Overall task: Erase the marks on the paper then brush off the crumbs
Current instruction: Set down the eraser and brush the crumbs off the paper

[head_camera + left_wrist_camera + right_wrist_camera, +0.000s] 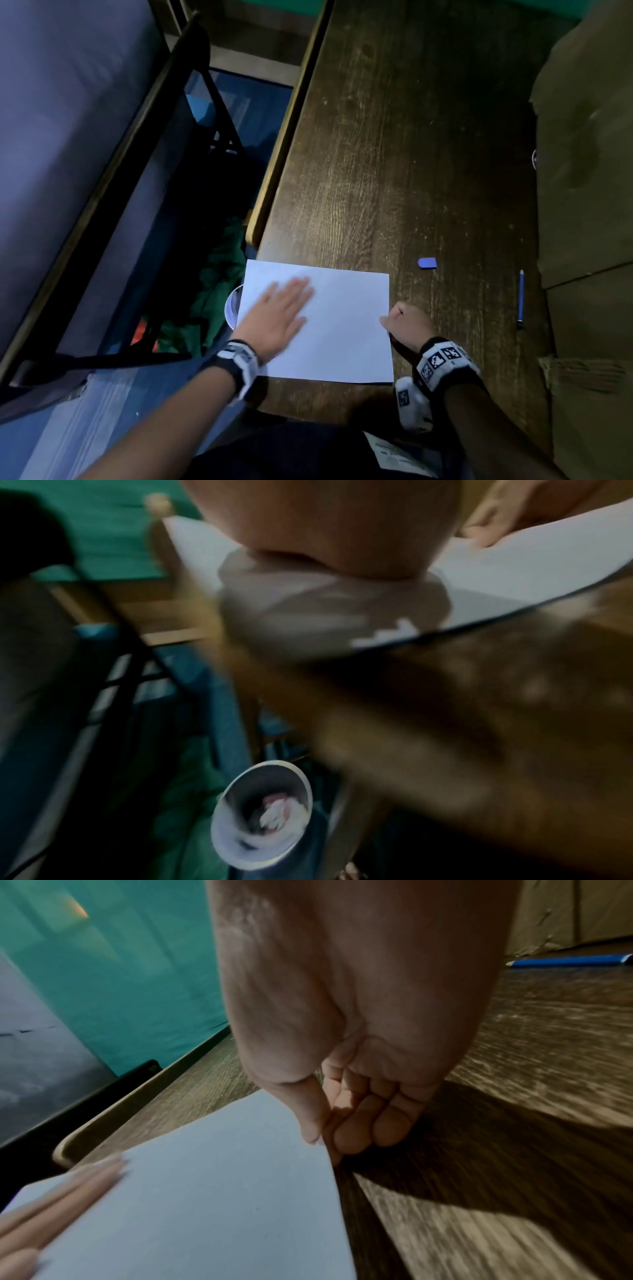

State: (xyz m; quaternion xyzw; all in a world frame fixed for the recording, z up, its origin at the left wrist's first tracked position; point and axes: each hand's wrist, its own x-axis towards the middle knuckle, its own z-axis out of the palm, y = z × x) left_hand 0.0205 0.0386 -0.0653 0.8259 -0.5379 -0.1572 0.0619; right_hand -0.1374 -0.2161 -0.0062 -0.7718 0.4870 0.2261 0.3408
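Observation:
A white sheet of paper (337,329) lies at the near left corner of the dark wooden table (394,154), its left edge hanging over the table's side. My left hand (279,317) lies flat on the sheet's left half with straight fingers, blurred. My right hand (404,323) pinches the paper's right edge (322,1146) between thumb and curled fingers. The sheet (205,1204) looks blank where it shows. A small blue eraser (427,263) sits on the table beyond the paper, to the right. No crumbs are visible.
A blue pencil (521,298) lies right of the eraser, near a brown cardboard box (585,171). A round metal bin (263,815) with scraps inside stands on the floor under the paper's overhanging edge. A dark chair frame (137,205) stands at the left.

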